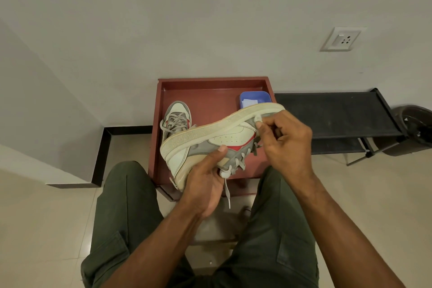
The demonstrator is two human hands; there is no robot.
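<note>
Head cam shows you've got the sneaker (224,133) up off the tray (210,80), tipped on its side so the sole faces up and away from you. Its long axis runs from near-left to far-right: heel end down by your lap, toe end out toward the far right.

Your left hand (205,180) is wrapped around the heel and collar, with the thumb pressed on the grey side panel, so that's your anchor. Your right hand (285,140) sits at the toe end, fingers pinched together on a small pale wipe (258,119) that touches the upper just under the sole edge. My guess is the next stroke goes along that edge, back toward your left hand, so the right hand is the one to move. One lace (227,192) dangles below the left hand; watch it doesn't snag.

Containers: the tray holds the second sneaker (176,116) at its left side, standing sole down, and a blue tub (254,98) in the far right corner with something white inside, maybe more wipes, I can't tell.
</note>
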